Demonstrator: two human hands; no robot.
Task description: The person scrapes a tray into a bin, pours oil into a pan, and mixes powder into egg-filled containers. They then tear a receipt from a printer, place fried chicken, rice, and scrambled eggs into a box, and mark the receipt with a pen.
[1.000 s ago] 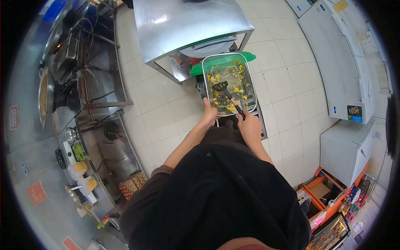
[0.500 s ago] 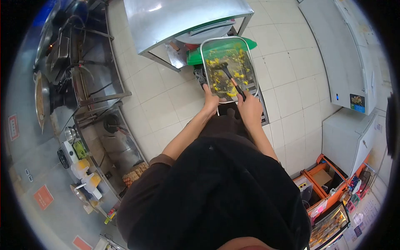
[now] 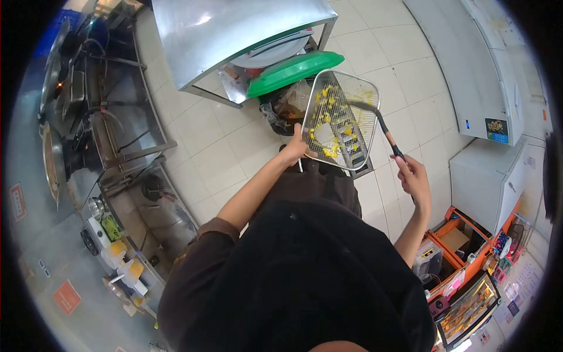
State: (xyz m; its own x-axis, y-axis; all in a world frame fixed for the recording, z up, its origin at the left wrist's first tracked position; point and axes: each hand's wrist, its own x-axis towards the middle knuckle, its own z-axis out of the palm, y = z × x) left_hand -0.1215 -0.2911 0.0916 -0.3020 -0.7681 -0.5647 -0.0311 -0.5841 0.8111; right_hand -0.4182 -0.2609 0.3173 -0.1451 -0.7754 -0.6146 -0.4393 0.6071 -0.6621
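My left hand (image 3: 292,151) grips the near edge of a metal wire-mesh tray (image 3: 342,119) and holds it tilted over an open bin with a green lid (image 3: 295,66). Yellow food scraps (image 3: 332,151) cling to the mesh. My right hand (image 3: 413,178) holds a black spatula (image 3: 377,118) by its handle, out to the right, with the blade touching the tray's upper right part.
A stainless steel table (image 3: 234,32) stands just beyond the bin. A cooking line with woks and a sink (image 3: 88,117) runs along the left. White chest freezers (image 3: 492,88) stand at the right, orange crates (image 3: 457,246) below them. Tiled floor lies between.
The tray has been lifted and tilted up on its edge over the bin. My right hand has swung out to the right with the spatula, away from the tray's middle.
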